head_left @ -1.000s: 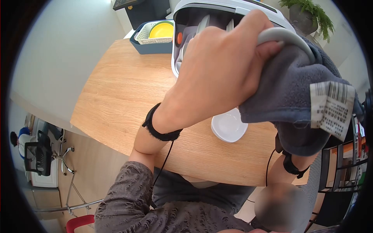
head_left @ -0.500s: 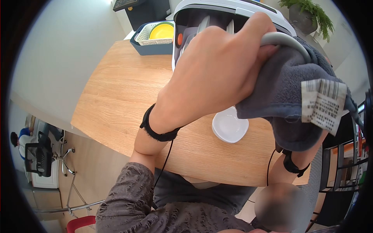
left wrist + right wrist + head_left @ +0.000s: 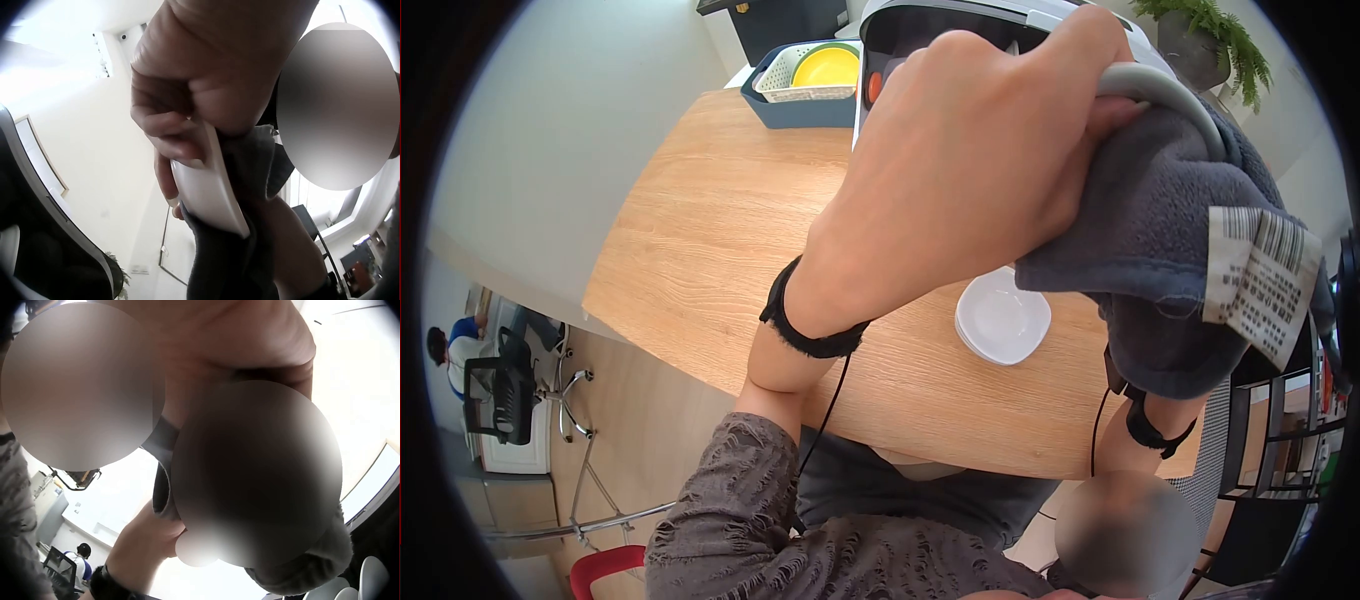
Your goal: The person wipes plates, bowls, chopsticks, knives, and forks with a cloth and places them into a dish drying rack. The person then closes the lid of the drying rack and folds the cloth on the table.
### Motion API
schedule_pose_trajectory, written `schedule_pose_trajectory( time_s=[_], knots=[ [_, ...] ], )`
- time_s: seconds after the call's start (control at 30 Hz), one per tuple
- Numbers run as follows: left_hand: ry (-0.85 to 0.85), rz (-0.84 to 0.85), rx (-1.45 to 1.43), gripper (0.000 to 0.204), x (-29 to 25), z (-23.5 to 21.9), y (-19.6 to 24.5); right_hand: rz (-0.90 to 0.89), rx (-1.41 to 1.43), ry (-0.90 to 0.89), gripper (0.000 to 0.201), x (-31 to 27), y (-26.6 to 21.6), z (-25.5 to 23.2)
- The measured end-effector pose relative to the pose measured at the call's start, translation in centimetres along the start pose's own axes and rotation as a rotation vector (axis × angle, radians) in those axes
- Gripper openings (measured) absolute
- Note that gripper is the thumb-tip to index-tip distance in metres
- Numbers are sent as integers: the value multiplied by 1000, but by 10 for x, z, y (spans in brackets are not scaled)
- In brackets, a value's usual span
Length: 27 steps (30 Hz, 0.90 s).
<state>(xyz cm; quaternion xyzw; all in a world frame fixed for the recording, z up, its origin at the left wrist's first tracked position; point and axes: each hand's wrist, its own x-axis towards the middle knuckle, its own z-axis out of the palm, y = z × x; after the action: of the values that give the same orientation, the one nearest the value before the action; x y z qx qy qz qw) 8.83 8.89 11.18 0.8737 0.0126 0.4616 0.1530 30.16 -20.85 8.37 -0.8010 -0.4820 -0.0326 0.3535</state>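
In the head view my left hand (image 3: pixel 970 170) reaches up across the table and pinches the rim of a white dish (image 3: pixel 1165 90). A dark grey towel (image 3: pixel 1150 200) with a printed white label wraps the dish's far side. The left wrist view shows the thumb and fingers on the white dish (image 3: pixel 209 194), its lower end tucked into the towel (image 3: pixel 219 262). My right hand (image 3: pixel 262 337) is at the towel from below, largely hidden by cloth and blur. Below the towel, stacked white bowls (image 3: pixel 1003 318) stand on the wooden table (image 3: pixel 700 240).
Behind my left hand stands an open white appliance (image 3: pixel 990 8) with a dark interior, which looks like a countertop dishwasher. Left of it a blue basin (image 3: pixel 800 115) holds a white basket (image 3: pixel 775 82) and a yellow bowl (image 3: pixel 828 68). A potted plant (image 3: pixel 1245 60) stands at the back right.
The towel and dish swung slightly left, then back right. My left hand keeps its pinch on the rim. The table scene has shifted a little with the head.
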Motion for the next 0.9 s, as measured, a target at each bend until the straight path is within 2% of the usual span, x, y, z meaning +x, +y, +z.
schedule_pose_trajectory(
  time_s=[0.1,0.27,0.37,0.4,0.53,0.6,0.63,0.7,0.73,0.77,0.8,0.83,0.87,0.9],
  knots=[
    [-9,-57,-37,17,0,2,-2,71,44,-86,44,27,-32,24],
    [-33,-149,-102,16,0,8,-9,198,124,-224,43,70,-46,42],
    [-36,-200,-140,16,3,11,-12,265,165,-302,43,88,-109,80],
    [40,-80,-167,18,3,15,-20,286,176,-322,43,91,-120,83],
    [70,-116,-176,21,7,16,-30,347,223,-420,42,100,-139,81],
    [169,-139,-198,24,10,23,-41,383,255,-465,42,106,-147,82],
    [163,-133,-201,24,12,29,-51,406,271,-484,42,110,-143,77],
    [276,-73,-258,27,16,35,-67,447,298,-527,42,110,-146,74],
    [229,-184,-215,27,14,31,-66,464,307,-553,42,113,-124,57],
    [236,-186,-214,27,14,28,-62,478,313,-580,42,113,-68,18],
    [210,-328,-242,27,15,26,-57,493,320,-608,42,126,11,-35],
    [180,-467,-269,27,16,24,-53,508,329,-632,42,123,-32,-13],
    [184,-465,-268,27,17,19,-49,523,340,-656,42,107,-104,27],
    [14,-546,-338,26,18,13,-46,538,350,-680,42,107,-114,30]
  ],
)
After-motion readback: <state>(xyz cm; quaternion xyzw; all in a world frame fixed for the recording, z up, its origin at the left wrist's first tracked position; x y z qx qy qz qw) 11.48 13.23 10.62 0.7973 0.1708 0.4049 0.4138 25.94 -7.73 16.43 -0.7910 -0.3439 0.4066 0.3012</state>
